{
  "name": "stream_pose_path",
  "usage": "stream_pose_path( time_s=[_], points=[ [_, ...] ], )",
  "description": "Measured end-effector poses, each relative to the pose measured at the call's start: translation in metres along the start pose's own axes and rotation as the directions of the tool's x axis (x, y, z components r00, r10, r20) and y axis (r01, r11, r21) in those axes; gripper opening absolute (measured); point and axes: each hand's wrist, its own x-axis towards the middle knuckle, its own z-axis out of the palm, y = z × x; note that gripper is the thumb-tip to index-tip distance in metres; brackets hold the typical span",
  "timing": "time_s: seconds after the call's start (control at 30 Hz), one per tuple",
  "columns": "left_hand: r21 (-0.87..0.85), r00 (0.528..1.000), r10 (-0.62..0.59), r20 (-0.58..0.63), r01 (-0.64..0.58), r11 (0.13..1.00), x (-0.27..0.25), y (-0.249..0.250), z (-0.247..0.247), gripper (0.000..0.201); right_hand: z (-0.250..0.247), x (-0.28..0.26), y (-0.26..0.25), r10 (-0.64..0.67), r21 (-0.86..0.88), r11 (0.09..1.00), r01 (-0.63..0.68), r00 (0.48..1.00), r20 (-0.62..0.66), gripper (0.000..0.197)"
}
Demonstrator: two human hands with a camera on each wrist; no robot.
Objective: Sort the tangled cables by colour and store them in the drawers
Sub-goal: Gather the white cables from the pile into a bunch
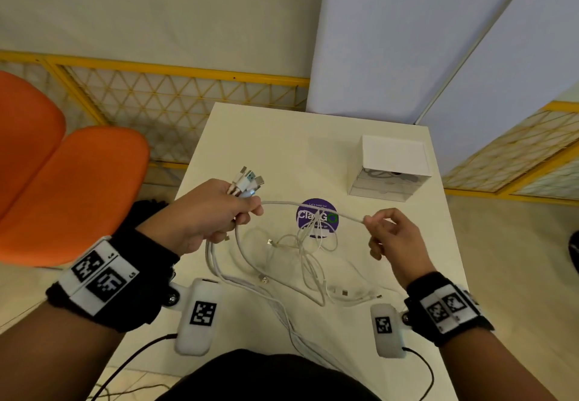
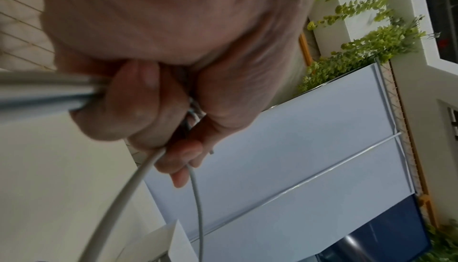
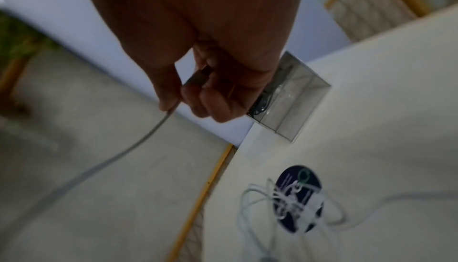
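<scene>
My left hand [image 1: 216,212] grips a bunch of white cables [image 1: 247,181] above the table, their plugs sticking out past my fingers. One white cable [image 1: 313,209] runs taut from that hand to my right hand [image 1: 385,231], which pinches its other end between thumb and forefinger. In the right wrist view the right hand [image 3: 198,93] holds that cable [image 3: 138,144]. In the left wrist view the left hand [image 2: 158,113] is curled round several cables [image 2: 128,184]. A loose white tangle [image 1: 300,253] lies below on the table. A small drawer unit [image 1: 388,171] with clear drawers stands at the back right; dark cables show in its top drawer.
The white table [image 1: 313,137] carries a round purple sticker [image 1: 326,212] under the tangle. Orange chairs [image 1: 72,178] stand to the left. A yellow mesh fence [image 1: 175,99] and white partition panels [image 1: 407,40] lie behind the table. Cable tails hang over the table's near edge.
</scene>
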Motion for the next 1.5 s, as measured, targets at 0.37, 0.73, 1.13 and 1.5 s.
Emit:
stream_pose_path(
  time_s=[0.37,0.73,1.13,1.5],
  points=[
    [-0.012,0.998,-0.021,-0.066,0.02,1.0,0.011,-0.011,0.025,0.054,-0.009,-0.012,-0.056,-0.057,0.754,0.653,-0.077,0.987,0.15,0.017],
    [-0.428,0.989,0.114,0.089,-0.066,0.901,-0.002,0.012,0.044,0.033,0.015,-0.031,-0.078,-0.165,0.52,0.854,-0.012,0.942,0.292,0.026],
    [-0.544,0.924,0.36,0.131,-0.236,0.805,-0.013,0.028,0.08,0.026,0.06,-0.061,-0.092,-0.19,0.166,0.977,0.132,0.895,0.404,0.038],
    [-0.371,0.899,0.438,0.025,-0.398,0.839,-0.017,0.029,0.077,0.023,0.061,-0.061,-0.089,-0.19,0.072,0.982,0.176,0.885,0.425,0.027]
  ],
)
